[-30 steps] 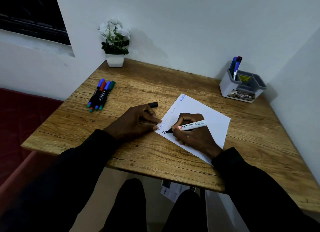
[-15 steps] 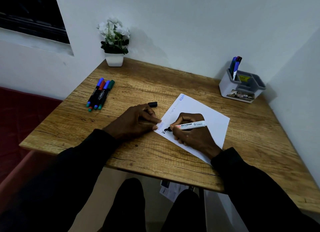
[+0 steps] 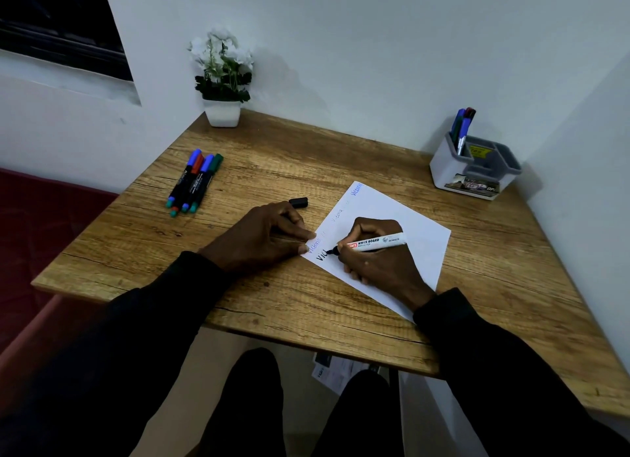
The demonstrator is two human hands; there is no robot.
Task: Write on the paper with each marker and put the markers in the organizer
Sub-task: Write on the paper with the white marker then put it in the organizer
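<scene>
A white paper (image 3: pixel 417 241) lies tilted on the wooden table (image 3: pixel 272 163). My right hand (image 3: pixel 378 258) grips a white whiteboard marker (image 3: pixel 373 243), its black tip touching the paper beside fresh black letters. My left hand (image 3: pixel 262 238) rests flat on the table, fingertips pressing the paper's left corner. The marker's black cap (image 3: pixel 299 202) lies just beyond my left hand. Several capped markers (image 3: pixel 194 182) lie side by side at the left of the table. A grey organizer (image 3: pixel 475 171) at the back right holds several markers upright.
A white pot with white flowers (image 3: pixel 222 81) stands in the table's back left corner against the wall. Walls close the table at the back and right. My legs and some papers on the floor show under the front edge.
My right hand has shifted slightly right along the paper, and more black letters have appeared behind the marker tip. My left hand has stayed on the paper's corner.
</scene>
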